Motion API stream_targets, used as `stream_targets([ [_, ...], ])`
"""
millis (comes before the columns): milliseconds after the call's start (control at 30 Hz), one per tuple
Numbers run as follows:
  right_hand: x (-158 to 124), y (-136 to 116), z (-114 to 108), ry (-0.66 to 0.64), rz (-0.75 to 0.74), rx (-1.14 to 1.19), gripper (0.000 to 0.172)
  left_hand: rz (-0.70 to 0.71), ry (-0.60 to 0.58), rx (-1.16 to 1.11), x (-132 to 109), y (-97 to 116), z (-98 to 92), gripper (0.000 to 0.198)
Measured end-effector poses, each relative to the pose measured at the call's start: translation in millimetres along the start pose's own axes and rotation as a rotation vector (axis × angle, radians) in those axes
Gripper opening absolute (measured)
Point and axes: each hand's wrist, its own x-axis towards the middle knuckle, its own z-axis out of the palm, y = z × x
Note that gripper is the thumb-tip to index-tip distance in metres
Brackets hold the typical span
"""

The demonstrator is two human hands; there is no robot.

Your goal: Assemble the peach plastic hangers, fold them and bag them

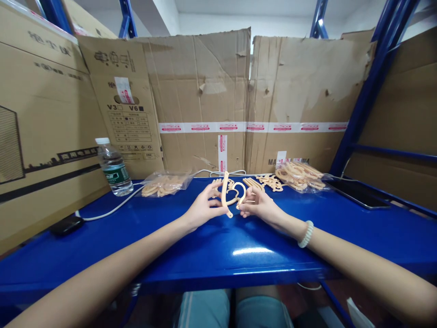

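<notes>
My left hand [204, 206] pinches a long, slightly bent cream-coloured plastic bar [224, 193] with a hole near its end. The bar stands nearly upright over the blue table. Just right of it, my right hand [262, 207] grips a cream plastic hook [243, 187] by its lower end, the curve facing up and left. Bar and hook are very close; I cannot tell whether they touch. Behind my hands lie loose pieces of the same colour: striped-looking rows of bars [253, 184] and a small heap of hooks [271, 182].
Bags of cream parts lie at the back left [164, 184] and back right [298, 175]. A water bottle [114, 171], a black device [67, 225] with a white cable [114, 210], and a dark tablet or phone [358, 193] rest on the blue table [211, 250]. Cardboard [201, 91] walls the back.
</notes>
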Motion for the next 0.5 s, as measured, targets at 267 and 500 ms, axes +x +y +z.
stream_targets([
  [267,-1.2,-2.7,-2.7,-0.067,0.036,0.005,0.035,0.011,-0.075,0.026,0.4,-7.4,0.3,0.027],
  [500,-4.7,-6.5,2.1,-0.144,0.123,0.049,0.034,0.108,-0.116,0.078,-1.7,-5.6,1.2,0.030],
])
